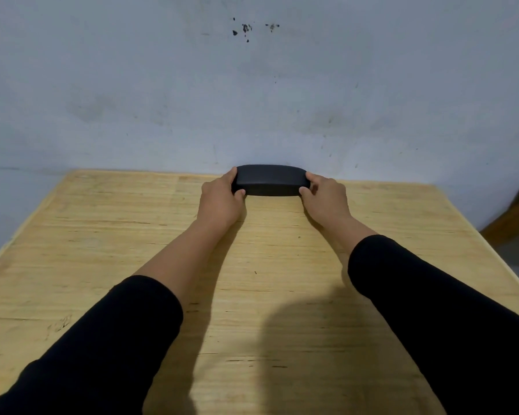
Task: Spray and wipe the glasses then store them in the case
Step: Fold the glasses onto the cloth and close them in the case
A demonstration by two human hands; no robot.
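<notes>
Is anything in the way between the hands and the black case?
No. The left hand and the right hand already grip the two ends of the closed black case, at the far edge of the wooden table. No glasses, spray or cloth show.

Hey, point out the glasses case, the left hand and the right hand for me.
glasses case [271, 180], head view, middle of its dark closed shell.
left hand [221, 199], head view, back of the hand gripping the case's left end.
right hand [325, 196], head view, back of the hand gripping the case's right end.
</notes>
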